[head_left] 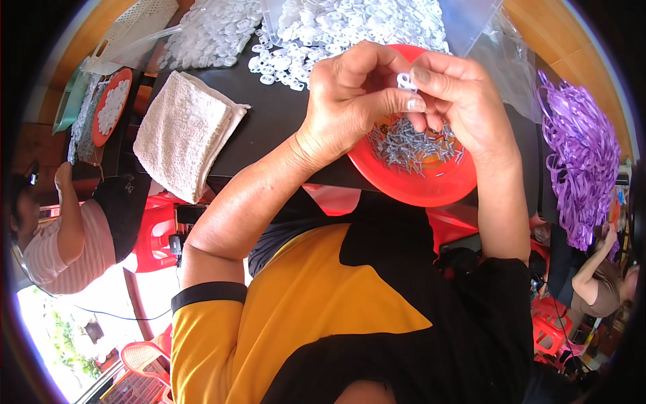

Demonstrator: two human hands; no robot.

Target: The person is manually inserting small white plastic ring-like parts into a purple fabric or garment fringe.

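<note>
Above a red bowl [420, 194], my two hands meet at a small white plastic piece [406, 81] with two round holes. My left hand [350, 97] is curled, its thumb and forefinger closing on the piece from the left. From the other side my right hand [468, 101] pinches it, thumb tip against its edge. The inner fingers of both hands are partly hidden. In the bowl under my hands lie many small grey metal pins or screws [414, 151], too small to tell exactly.
Heaps of similar white pieces [356, 27] cover the table's far side. A folded cream towel [185, 131] lies at the left, purple ribbon-like strips [582, 158] hang at the right. Co-workers sit on both sides; an orange plate [111, 108] with white pieces stands far left.
</note>
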